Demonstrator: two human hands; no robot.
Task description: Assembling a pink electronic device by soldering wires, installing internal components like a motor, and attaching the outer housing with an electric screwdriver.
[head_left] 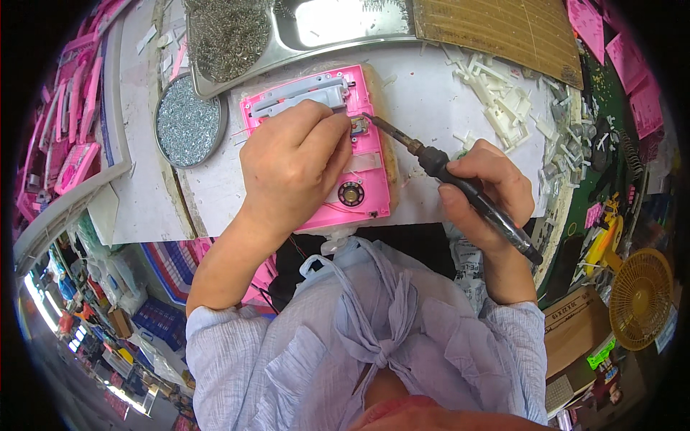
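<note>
A pink plastic casing [381, 188] lies open on the white work surface, holding a grey plastic part [327, 97], a round black speaker [351, 192] and a small circuit board [359, 126]. Resting over the casing's left side, my left hand [293, 165] is closed, thumb and fingers pinched near the board. Whatever it pinches is hidden behind the fingers. A black-handled soldering iron [434, 161] is gripped in my right hand [499, 188]. Its thin tip reaches left to the board's upper edge; whether it touches, I cannot tell. Thin wires show at the casing's left and lower edges.
Left of the casing stands a round dish [188, 126] of small screws. Behind is a metal tray [338, 37] with a heap of small springs, beside brown cardboard [503, 32]. White plastic pieces [503, 108] lie to the right. Pink parts [75, 169] crowd the far left.
</note>
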